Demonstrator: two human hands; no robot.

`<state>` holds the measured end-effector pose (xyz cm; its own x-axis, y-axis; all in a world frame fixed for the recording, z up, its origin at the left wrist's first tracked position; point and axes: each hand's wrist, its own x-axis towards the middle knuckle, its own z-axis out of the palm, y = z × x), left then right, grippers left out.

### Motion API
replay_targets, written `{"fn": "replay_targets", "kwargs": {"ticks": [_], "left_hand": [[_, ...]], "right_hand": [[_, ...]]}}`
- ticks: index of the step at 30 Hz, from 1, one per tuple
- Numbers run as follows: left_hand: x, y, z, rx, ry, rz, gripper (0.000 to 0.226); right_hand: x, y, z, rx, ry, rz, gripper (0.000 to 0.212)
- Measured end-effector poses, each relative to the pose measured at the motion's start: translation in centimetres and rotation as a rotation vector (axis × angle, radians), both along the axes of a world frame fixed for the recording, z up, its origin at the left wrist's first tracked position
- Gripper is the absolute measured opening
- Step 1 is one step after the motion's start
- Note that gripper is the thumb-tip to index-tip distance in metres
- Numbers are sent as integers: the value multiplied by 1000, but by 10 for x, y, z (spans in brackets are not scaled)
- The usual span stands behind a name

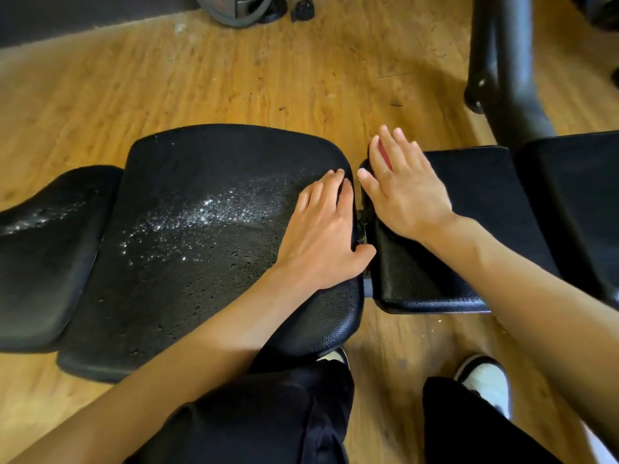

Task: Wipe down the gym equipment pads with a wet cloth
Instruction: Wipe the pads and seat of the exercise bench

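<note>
Two bare hands worked side by side on a black weight bench. The left hand [321,229] lay flat, fingers straight and close together, on the right edge of the wide seat pad [187,269], gripping nothing. The right hand [402,192], fingers spread and straight, pressed a dark cloth [367,209] onto the near-left corner of the narrower pad [469,195] just beside it. Part of the cloth was bunched over the gap between the two pads.

A glistening wet film [207,209] ran across the seat pad towards a third pad [43,256] on the far left, which also shone. The seat pad's skin looked pitted.

The likely trouble lay at the gap: a sideways stroke could drag the bunched cloth down between the pads and snag it on the frame below. Water left standing in the pits could soak into the foam, and a bracing palm could skid on the wet vinyl. Drips could also mark the wooden floor [234,78].
</note>
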<state>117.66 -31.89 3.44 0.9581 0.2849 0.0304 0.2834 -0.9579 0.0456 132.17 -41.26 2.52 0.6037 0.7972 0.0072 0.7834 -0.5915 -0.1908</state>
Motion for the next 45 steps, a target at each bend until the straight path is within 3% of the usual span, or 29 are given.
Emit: {"fn": "replay_targets", "kwargs": {"ticks": [6, 15, 26, 33, 39, 42, 45], "left_hand": [[-1, 0, 0, -11, -12, 0, 96], [-1, -1, 0, 38, 21, -4, 98], [0, 0, -2, 18, -19, 8, 91], [-1, -1, -2, 19, -30, 11, 89], [-2, -2, 4, 6, 22, 8, 92], [-3, -3, 8, -3, 38, -1, 92], [-3, -2, 6, 9, 49, -9, 88]], "right_hand": [[-48, -60, -6, 35, -25, 203, 70], [-48, -137, 1, -45, 23, 148, 68], [21, -21, 1, -57, -14, -185, 70], [-26, -31, -1, -27, -15, 68, 75], [-60, -118, 9, -234, -108, 328, 73], [-39, -131, 14, -206, -7, 206, 69], [-7, -105, 8, -150, -2, -63, 69]]}}
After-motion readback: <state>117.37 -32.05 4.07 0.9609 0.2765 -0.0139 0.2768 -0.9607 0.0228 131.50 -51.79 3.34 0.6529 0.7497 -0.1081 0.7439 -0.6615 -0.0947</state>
